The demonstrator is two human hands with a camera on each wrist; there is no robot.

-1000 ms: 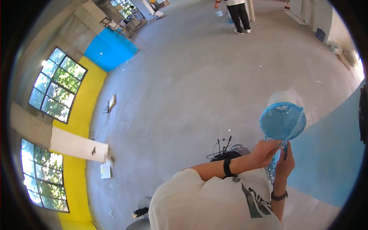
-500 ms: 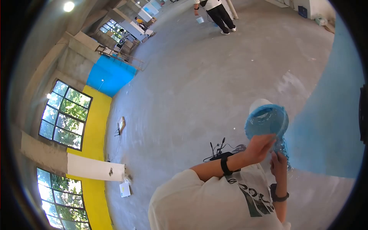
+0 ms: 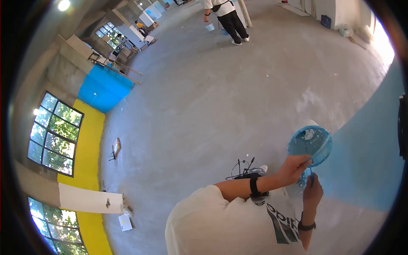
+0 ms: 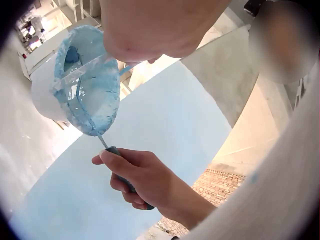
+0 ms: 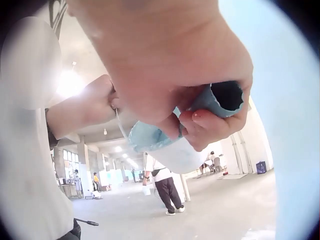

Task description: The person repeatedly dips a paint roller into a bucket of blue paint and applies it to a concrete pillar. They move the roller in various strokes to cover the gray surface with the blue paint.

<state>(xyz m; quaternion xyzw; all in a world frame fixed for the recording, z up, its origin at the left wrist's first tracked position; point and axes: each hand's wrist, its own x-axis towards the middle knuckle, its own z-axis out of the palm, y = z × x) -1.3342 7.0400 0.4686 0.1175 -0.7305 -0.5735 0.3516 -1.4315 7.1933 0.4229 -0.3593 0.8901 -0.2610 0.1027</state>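
In the head view my left hand (image 3: pixel 293 168) grips the thin bail handle of a white paint bucket (image 3: pixel 310 144) at the right. The bucket hangs tilted, its mouth toward me, with light-blue paint coating its rim and inside. Just below it, my right hand (image 3: pixel 313 191) holds the handle of a paint roller (image 4: pixel 131 187). In the left wrist view the roller's metal rod runs into the bucket, and a dark blue roller end (image 4: pixel 73 54) shows inside. My right fingers curl round the handle in the right wrist view, its hollow end (image 5: pixel 227 97) showing.
A light-blue wall (image 3: pixel 365 144) rises close at my right. Black cables (image 3: pixel 243 169) lie by my shoe. Farther off, a person (image 3: pixel 231 23) stands holding a small bucket (image 3: pixel 210 27). A yellow wall with windows (image 3: pixel 55 131) runs along the left, with a white pillar (image 3: pixel 89 198).
The bucket shifted left in the head view, then back right and slightly lower, while staying in my left hand. My right hand dropped lower and keeps hold of the roller. The head view also shifted.
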